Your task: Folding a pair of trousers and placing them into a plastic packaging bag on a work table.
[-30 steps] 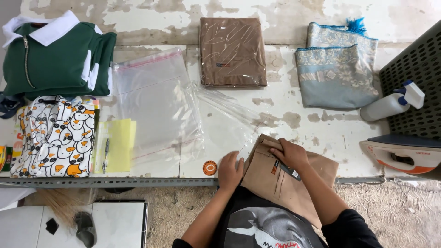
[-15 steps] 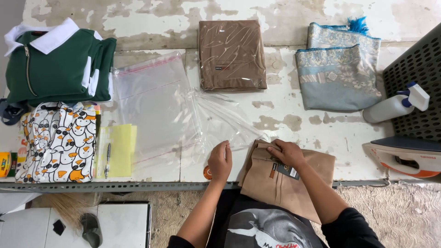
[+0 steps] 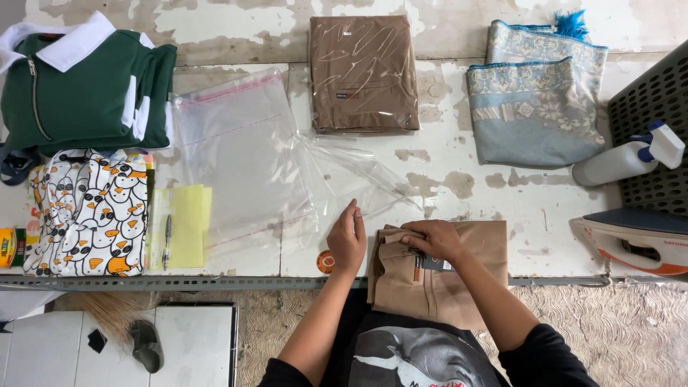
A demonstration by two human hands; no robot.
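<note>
Tan cloth sits right in front of us at the near edge of the table [image 3: 545, 215]. It is a folded pair of trousers [image 3: 459, 287], and part of it hangs over the edge toward our body. Our right hand [image 3: 432, 240] lies on top of the trousers with the fingers bent down, pinching the cloth near a small dark tag [image 3: 434, 263]. Our left hand [image 3: 347, 240] is just beside the trousers on the left. It is open and flat, the fingers are straight and close together, and it holds nothing. The fingertips touch the edge of a clear plastic bag [image 3: 344, 175] that lies crumpled on the table. A small orange round sticker [image 3: 325, 261] shows by the wrist at the near edge.

Farther left we see a bigger clear bag [image 3: 229, 158] lying flat. Next to it are yellow paper [image 3: 185, 226] with a pen [image 3: 167, 240] on it, and a folded white shirt with a duck pattern [image 3: 86, 211] close to the near left corner. On the right side, near the edge, rests an iron [image 3: 634, 240], with a white spray bottle [image 3: 623, 159] and a dark basket [image 3: 656, 125] behind it.

At the far edge we see a folded green shirt with a white collar [image 3: 79, 86] on the left, a brown folded cloth packed in plastic [image 3: 363, 72] in the middle, and a blue patterned cloth [image 3: 537, 100] on the right.
</note>
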